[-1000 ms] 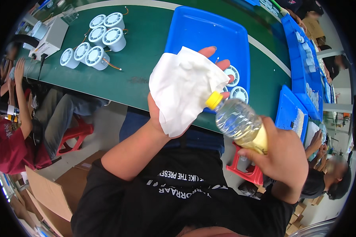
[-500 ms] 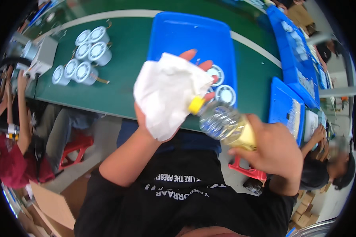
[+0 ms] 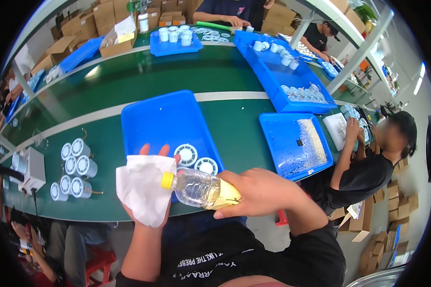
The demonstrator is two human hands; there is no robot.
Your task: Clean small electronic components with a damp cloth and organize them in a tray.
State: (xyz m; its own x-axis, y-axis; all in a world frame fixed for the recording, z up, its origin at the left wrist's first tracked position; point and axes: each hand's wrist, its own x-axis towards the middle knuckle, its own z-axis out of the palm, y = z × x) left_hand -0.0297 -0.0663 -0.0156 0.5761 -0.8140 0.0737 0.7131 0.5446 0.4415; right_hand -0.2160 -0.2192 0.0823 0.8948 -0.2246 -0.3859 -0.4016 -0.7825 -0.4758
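Observation:
A crumpled white cloth (image 3: pixel 141 191) lies over my left hand (image 3: pixel 164 150), which is turned palm up with its fingertips showing past the far edge. My right hand (image 3: pixel 256 191) is wrapped round a clear plastic bottle (image 3: pixel 196 188) with a pale yellow label. Tilted nearly level, the bottle points its yellow cap (image 3: pixel 167 180) at the cloth; whether they touch I cannot tell. Just beyond both hands is a blue tray (image 3: pixel 158 115). Round, light-blue slotted parts (image 3: pixel 186 155) sit in its near right corner, partly hidden by the bottle.
Several light-blue cylindrical parts (image 3: pixel 81 167) stand on the green table at left, near a grey box (image 3: pixel 32 170). At right are a blue tray of pale small pieces (image 3: pixel 313 143) and a long blue bin (image 3: pixel 254 67). A co-worker (image 3: pixel 364 167) sits at the right.
The view has swung up and to the right, showing more of the far table. The bottle has tipped closer to level, its cap still beside the cloth. Both hands keep their holds.

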